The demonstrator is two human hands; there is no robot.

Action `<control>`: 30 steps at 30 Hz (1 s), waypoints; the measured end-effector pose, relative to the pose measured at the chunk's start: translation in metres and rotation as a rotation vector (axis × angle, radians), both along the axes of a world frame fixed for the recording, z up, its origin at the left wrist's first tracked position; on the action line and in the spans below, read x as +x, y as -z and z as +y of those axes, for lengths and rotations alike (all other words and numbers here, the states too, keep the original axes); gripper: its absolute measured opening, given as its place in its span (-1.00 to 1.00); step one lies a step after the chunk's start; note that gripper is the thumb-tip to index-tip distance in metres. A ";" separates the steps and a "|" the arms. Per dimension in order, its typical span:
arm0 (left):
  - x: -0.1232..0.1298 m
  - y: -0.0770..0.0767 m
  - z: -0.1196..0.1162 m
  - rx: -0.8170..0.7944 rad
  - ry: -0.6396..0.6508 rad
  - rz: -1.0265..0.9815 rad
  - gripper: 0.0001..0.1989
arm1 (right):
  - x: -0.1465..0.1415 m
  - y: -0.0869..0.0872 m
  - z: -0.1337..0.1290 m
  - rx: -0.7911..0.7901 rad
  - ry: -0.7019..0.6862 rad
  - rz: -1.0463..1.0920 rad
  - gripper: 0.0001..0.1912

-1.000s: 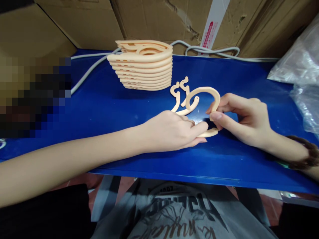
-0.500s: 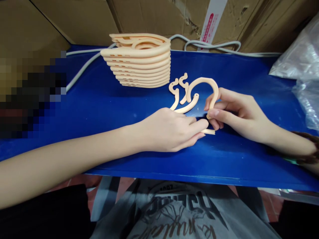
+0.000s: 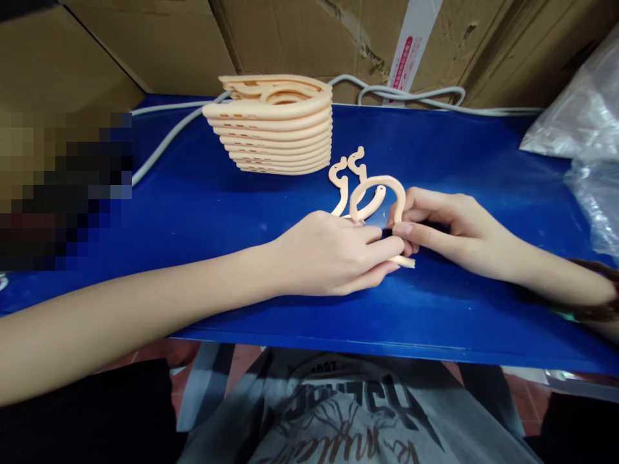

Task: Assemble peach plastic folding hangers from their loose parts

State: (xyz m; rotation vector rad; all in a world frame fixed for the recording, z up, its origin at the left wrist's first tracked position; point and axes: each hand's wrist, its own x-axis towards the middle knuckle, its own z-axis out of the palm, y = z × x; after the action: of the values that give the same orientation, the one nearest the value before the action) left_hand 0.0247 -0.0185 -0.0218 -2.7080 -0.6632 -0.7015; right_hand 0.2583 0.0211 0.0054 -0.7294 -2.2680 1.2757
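Note:
My left hand [image 3: 338, 254] is closed over beige plastic hanger arms [image 3: 371, 206] just above the blue table. The curved, notched ends of the arms stick out beyond its knuckles, and a thin end pokes out below its fingertips. My right hand [image 3: 445, 229] pinches one end of a beige hanger hook [image 3: 382, 181] between thumb and fingers. The hook's curve stands over the arms, with its other end close to my left index finger. Where hook and arms meet is hidden behind my left fingers.
A stack of folded beige hangers [image 3: 275, 132] stands at the back of the blue table [image 3: 449, 154]. Behind it run a grey cable [image 3: 411, 96] and cardboard boxes [image 3: 290, 38]. Clear plastic bags [image 3: 565, 122] lie at the right; a pixelated area covers the far left.
My right hand has brought the hanger hook left and down, closer to my left hand. My left hand has stayed nearly in place on the hanger arms.

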 end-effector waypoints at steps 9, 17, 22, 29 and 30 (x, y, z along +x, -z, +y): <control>0.001 -0.008 -0.004 0.061 -0.150 -0.166 -0.74 | -0.002 0.004 -0.001 -0.077 0.108 0.079 -0.80; -0.003 -0.014 -0.006 0.008 -0.193 -0.184 -0.62 | -0.003 0.004 0.007 -0.272 0.212 0.223 -0.70; 0.000 -0.011 -0.001 0.033 -0.248 -0.147 -0.65 | -0.003 0.004 0.009 -0.287 0.211 0.233 -0.71; 0.000 -0.009 0.002 -0.006 -0.325 -0.144 -0.67 | -0.002 0.004 0.009 -0.239 0.223 0.222 -0.70; 0.000 -0.009 0.002 -0.010 -0.329 -0.143 -0.67 | -0.002 0.004 0.010 -0.239 0.233 0.227 -0.71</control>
State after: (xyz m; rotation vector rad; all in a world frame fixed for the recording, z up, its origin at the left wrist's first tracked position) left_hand 0.0245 -0.0168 -0.0131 -2.4843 -1.1161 -0.8088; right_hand 0.2562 0.0307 0.0013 -0.8560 -1.8139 1.4483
